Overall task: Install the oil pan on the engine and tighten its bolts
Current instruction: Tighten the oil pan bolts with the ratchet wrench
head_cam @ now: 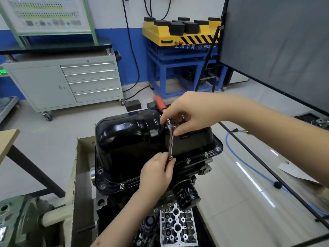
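With the black oil pan (135,139) already sitting on the engine (204,171) and several flange bolts (188,160) in, the right hand (194,113) is pinching the ratchet (171,138) head at twelve o'clock while the left hand (156,172) is gripping its socket end on a near-edge bolt, tightening apparently unfinished.

Bright, even indoor light; glare on floor (252,184); edges perhaps warped.

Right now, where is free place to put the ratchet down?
Bare white top right of the oil filter, before the blue hose. Crowded: cylinder head below, bolts along the pan flange.
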